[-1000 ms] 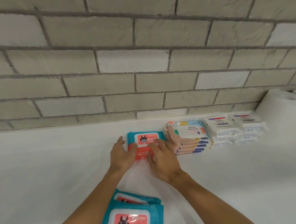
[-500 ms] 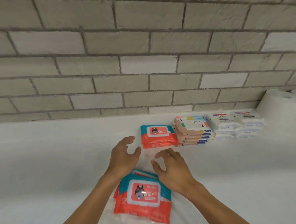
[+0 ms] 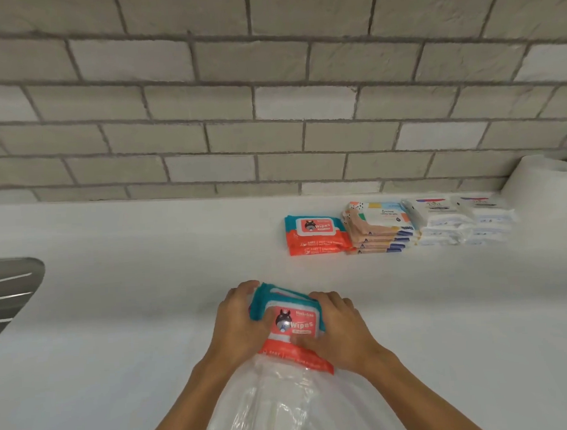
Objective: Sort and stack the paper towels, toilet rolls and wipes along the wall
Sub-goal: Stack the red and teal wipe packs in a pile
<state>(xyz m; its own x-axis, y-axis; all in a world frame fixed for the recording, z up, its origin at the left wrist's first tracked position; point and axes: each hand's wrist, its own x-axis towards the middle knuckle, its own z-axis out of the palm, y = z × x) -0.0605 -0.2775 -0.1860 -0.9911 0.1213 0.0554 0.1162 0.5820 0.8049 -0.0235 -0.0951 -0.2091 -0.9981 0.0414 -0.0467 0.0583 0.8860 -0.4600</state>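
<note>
My left hand curls round the left edge of a small bundle of teal-and-red wipes packs, fingers over the far corner. My right hand clamps the right edge, thumb lying across the front. Both hands grasp the bundle between them. It looks like two or three packs, though I cannot count them surely. Its near end sits at the mouth of a clear plastic bag on the white worktop.

To lift well, I reckon I should squeeze evenly from both sides so the slick packs do not slide on each other. I should draw them clear of the bag and hold them level and squared. They belong on the matching teal-and-red stack by the brick wall, edges lined up and labels facing the same way.

That stack lies ahead of my hands and a little to the right, well apart from them. Just beside it on the right is a stack of peach packs, then two stacks of white packs. At the far right a white paper roll stands against the wall.
</note>
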